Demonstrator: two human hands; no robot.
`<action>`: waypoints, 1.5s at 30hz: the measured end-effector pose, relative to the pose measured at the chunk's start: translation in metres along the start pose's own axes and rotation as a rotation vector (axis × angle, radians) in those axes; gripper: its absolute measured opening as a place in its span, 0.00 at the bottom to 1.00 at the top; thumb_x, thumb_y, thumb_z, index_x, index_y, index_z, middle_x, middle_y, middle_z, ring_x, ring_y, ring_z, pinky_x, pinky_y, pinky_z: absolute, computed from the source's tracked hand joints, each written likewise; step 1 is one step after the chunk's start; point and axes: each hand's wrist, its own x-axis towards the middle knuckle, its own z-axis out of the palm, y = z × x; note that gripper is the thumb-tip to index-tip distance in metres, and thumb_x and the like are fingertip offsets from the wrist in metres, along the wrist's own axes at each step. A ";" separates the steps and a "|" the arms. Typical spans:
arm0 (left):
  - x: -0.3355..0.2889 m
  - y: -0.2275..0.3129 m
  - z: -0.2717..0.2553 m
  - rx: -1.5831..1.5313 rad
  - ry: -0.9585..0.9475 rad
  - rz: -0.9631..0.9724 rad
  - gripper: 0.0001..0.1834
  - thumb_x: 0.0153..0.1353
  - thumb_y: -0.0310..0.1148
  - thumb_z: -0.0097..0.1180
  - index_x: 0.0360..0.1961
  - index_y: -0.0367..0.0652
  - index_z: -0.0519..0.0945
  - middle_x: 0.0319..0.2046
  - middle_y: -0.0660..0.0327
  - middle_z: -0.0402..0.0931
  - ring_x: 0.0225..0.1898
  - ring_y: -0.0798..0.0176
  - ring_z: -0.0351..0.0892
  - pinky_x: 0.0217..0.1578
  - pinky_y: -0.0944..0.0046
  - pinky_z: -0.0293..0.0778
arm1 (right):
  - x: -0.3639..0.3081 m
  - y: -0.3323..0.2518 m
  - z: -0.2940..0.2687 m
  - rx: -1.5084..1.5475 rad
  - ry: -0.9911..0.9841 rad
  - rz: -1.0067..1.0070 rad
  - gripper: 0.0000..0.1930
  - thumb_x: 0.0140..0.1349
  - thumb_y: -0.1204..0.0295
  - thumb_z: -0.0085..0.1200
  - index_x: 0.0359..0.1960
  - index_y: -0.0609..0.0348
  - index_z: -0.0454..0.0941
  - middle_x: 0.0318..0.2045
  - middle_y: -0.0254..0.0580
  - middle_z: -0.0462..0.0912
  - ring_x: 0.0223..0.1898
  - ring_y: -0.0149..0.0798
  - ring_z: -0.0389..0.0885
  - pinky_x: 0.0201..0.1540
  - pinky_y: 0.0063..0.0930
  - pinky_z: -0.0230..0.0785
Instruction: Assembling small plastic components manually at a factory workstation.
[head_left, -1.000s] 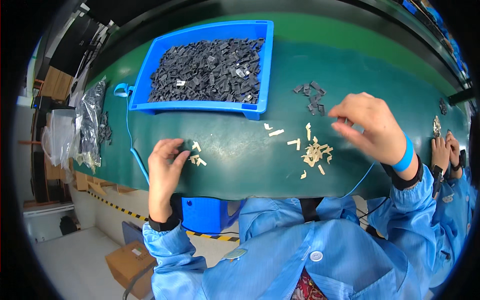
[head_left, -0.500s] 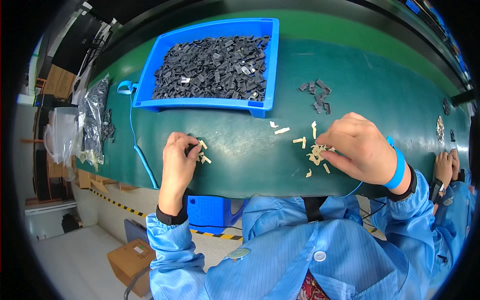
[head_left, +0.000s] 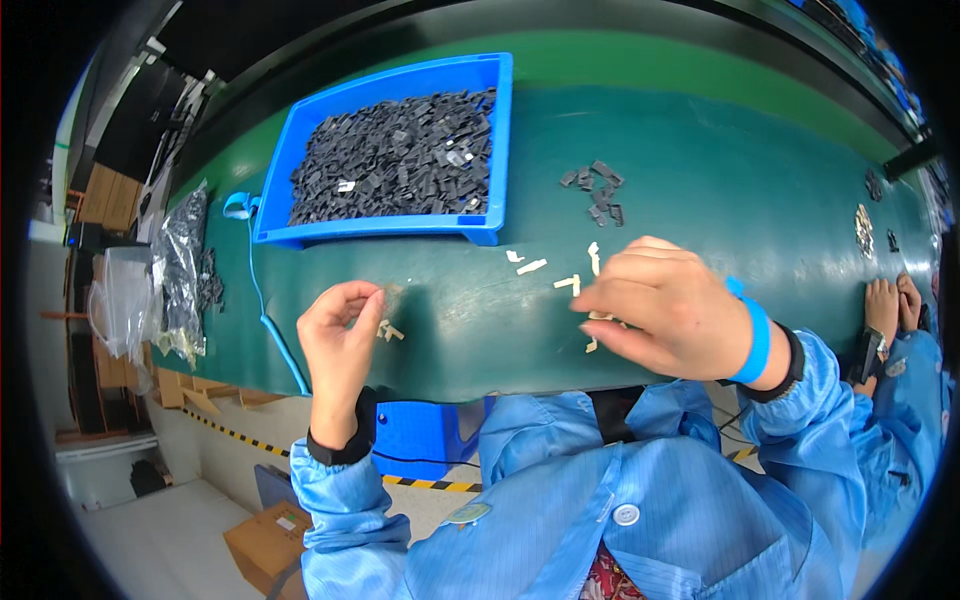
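Observation:
My left hand point(head_left: 340, 335) is raised just over the green table, thumb and forefinger pinched together; a blurred small pale bit shows at the fingertips, too unclear to name. Beside it lie a few cream plastic pieces point(head_left: 390, 331). My right hand point(head_left: 665, 315) hovers over a small pile of cream plastic pieces point(head_left: 602, 316), most of which it covers. Its fingers are curled, with a gap between thumb and forefinger where the pieces show. More loose cream pieces point(head_left: 532, 267) lie to the left of this hand, and a cluster of small black plastic parts point(head_left: 600, 190) sits farther back.
A blue bin point(head_left: 503, 150) full of black parts stands at the back left. Left of it are a blue coiled cord point(head_left: 268, 325) and a clear plastic bag point(head_left: 180, 270) of black parts. Another person's hands point(head_left: 885, 310) rest at the table's right end.
My left hand has lifted slightly off the table, away from the cream pieces beside it. My right hand now covers more of its pile. The whole view has shifted a little.

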 end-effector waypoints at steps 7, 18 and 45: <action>-0.021 0.096 0.021 -0.190 -0.367 0.222 0.07 0.42 0.18 0.58 0.25 0.35 0.77 0.25 0.60 0.77 0.27 0.67 0.75 0.29 0.69 0.70 | 0.013 -0.018 0.019 0.504 0.201 0.170 0.08 0.49 0.69 0.55 0.28 0.60 0.73 0.19 0.40 0.73 0.19 0.40 0.72 0.21 0.32 0.63; -0.032 0.130 0.064 -0.748 -0.358 -0.043 0.15 0.47 0.16 0.57 0.40 0.31 0.73 0.28 0.57 0.75 0.28 0.67 0.76 0.31 0.70 0.74 | -0.015 -0.023 0.007 0.849 0.273 0.371 0.03 0.53 0.76 0.54 0.28 0.63 0.75 0.22 0.35 0.73 0.23 0.25 0.70 0.24 0.19 0.60; -0.054 0.108 0.090 -0.474 -0.196 0.122 0.04 0.49 0.19 0.55 0.29 0.29 0.76 0.24 0.55 0.76 0.24 0.69 0.76 0.26 0.75 0.71 | -0.018 -0.012 0.000 -0.136 0.276 -0.110 0.08 0.41 0.75 0.58 0.26 0.60 0.77 0.21 0.32 0.70 0.18 0.30 0.66 0.24 0.25 0.53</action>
